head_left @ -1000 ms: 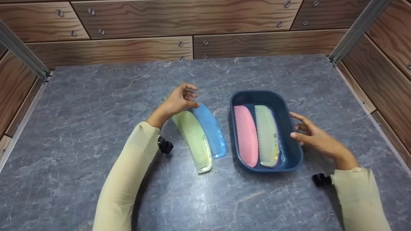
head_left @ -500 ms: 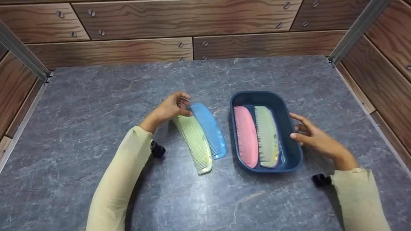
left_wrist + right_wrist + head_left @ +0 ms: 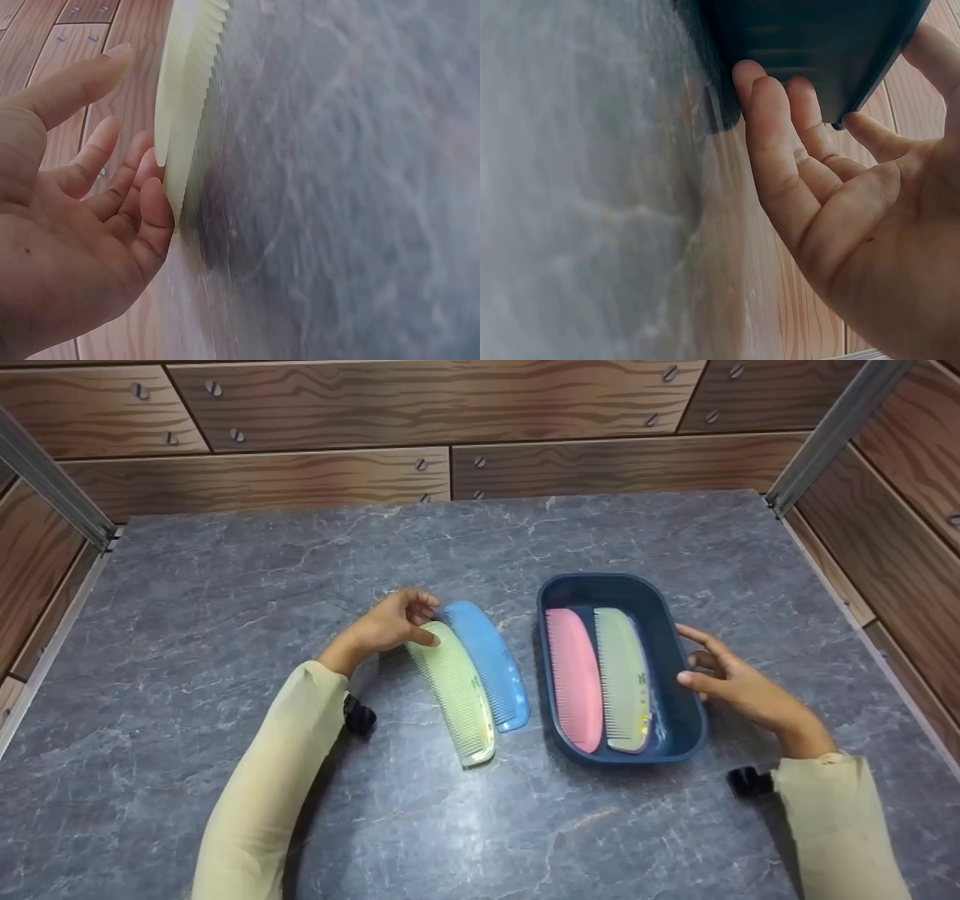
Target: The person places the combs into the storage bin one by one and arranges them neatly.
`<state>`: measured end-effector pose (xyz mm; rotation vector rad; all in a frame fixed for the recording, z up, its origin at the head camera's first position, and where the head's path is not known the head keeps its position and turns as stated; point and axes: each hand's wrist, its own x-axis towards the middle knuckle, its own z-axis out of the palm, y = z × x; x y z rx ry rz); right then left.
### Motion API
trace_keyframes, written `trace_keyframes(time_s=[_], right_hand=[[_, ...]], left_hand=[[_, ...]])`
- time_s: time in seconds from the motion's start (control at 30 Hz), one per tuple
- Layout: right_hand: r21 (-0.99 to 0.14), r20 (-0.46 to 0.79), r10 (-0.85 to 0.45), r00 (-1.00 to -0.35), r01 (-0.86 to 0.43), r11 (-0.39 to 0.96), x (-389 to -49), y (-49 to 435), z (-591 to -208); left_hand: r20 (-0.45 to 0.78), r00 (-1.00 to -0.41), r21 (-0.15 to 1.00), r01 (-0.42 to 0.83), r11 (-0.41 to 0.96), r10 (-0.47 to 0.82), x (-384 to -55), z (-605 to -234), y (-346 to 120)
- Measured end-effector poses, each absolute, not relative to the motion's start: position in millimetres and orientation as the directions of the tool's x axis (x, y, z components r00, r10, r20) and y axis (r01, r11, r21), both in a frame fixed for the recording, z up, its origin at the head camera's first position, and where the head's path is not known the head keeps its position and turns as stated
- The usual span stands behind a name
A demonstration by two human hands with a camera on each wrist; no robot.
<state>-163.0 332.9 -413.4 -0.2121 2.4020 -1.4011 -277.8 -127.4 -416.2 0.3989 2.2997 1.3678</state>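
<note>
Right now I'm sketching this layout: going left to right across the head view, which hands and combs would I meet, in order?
Left hand, yellow-green comb, blue comb, pink comb, pale green comb in the navy container, right hand.

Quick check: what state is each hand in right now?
Left hand: open, fingers at the far end of the loose yellow-green comb, not gripping it.
Right hand: holding the dark blue bin at its rim.
</note>
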Motion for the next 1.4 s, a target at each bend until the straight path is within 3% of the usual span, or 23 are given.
trace_keyframes(time_s=[0.37,0.8,1.4], right_hand=[[-0.857,-0.223,-0.292,-0.930,0.045,0.513,-163,333,-416],[-0.858,-0.230,-0.296,-0.927,0.050,0.510,-164,334,-415],[-0.859,-0.235,-0.290,-0.928,0.058,0.509,-164,333,-415]], left_hand=[[-0.285,-0.823,0.820,0.055,0.569,0.491,-277,-418,-135],[-0.294,-0.743,0.770,0.189,0.610,0.601,-283,-416,-139],[-0.275,-0.770,0.768,0.185,0.613,0.576,-281,-420,-142]])
